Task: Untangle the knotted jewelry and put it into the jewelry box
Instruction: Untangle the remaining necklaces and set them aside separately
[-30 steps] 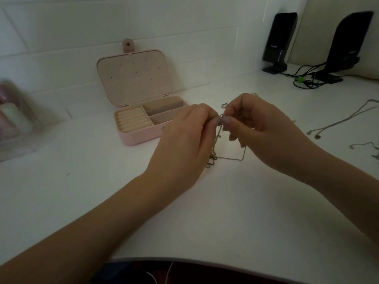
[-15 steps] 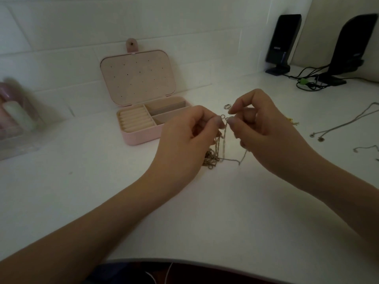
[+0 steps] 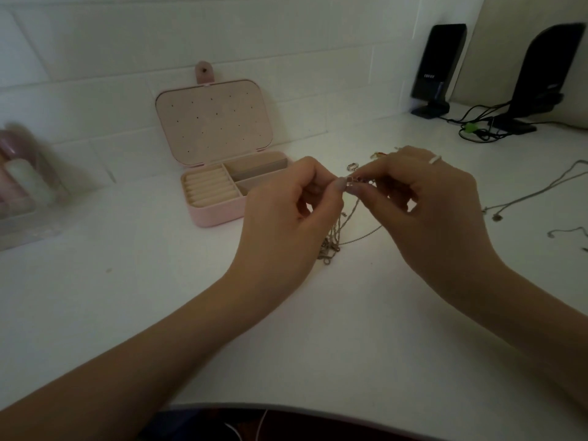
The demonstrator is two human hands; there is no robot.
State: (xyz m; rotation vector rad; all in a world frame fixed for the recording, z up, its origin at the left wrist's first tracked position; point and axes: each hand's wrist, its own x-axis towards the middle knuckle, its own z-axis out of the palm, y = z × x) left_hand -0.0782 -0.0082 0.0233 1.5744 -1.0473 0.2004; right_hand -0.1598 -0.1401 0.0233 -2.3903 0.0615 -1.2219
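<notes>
The tangled chains (image 3: 334,237) hanging between the two hands look like thin metal with a dull sheen, as do the loose chains (image 3: 534,195) lying at the far right. The jewelry box (image 3: 219,214) has a matt pink outer skin that looks like faux leather, and its open lid and compartments are lined in soft, velvety beige cloth. The table (image 3: 159,297) is smooth, matt white, the wall tiles (image 3: 95,58) smooth white, and the two speakers (image 3: 437,65) at the far right are dark glossy plastic
</notes>
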